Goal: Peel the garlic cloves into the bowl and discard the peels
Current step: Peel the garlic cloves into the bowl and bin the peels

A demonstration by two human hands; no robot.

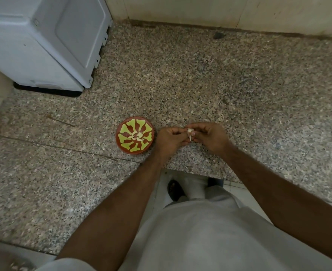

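Head view: left hand (170, 140) and right hand (210, 136) together above speckled counter (220, 85), both pinching garlic clove (190, 132), peel seemingly hanging below. Just left, bowl (122, 128) holding peeled cloves (135, 136). White appliance (43, 40) far left.

I see the bowl (134, 135) on the table (200, 85), cloves (136, 136) in it, both hands just right of it, an appliance (43, 42) behind-left.
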